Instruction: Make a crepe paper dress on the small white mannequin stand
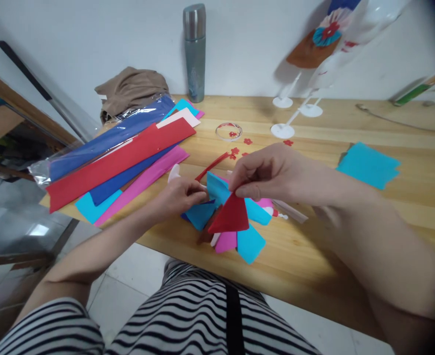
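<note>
While gripping one red paper wedge (231,215), both hands (261,175); perhaps three blue wedges (250,242) beneath.

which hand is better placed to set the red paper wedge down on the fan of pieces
Right, probably. The right hand already pinches the red wedge at its tip, above the fan. The left hand holds the fan's edge.
</note>
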Available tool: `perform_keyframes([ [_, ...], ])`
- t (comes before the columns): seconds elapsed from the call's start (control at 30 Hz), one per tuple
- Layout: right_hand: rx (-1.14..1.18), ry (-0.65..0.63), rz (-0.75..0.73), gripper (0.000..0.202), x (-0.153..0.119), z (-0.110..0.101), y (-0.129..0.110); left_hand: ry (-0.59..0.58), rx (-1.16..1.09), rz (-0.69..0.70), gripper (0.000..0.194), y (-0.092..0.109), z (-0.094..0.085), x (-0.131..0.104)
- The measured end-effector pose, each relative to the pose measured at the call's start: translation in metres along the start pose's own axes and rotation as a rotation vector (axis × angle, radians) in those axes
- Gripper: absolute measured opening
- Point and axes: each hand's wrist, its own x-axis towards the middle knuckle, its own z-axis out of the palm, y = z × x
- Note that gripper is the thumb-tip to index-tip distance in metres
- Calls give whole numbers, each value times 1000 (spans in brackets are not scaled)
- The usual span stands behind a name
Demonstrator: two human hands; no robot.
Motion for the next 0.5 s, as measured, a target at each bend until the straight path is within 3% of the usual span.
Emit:
perform_keyframes([
  [0.13, -3, -40, 64, 3, -2, 0, -2, -101, 150, 14, 34, -7, 8, 8],
  [0.3, -147, -221, 55, 12, -2, -15, 1, -178, 178, -54, 33, 0, 15, 4],
  [0.4, -174, -196, 3, 11, -6, -33, 8, -210, 192, -1, 32, 7, 17, -4],
  [0.5, -168, -150, -3, 11, -13, -51, 14, -213, 175, 136, 29, 9, 20, -11],
])
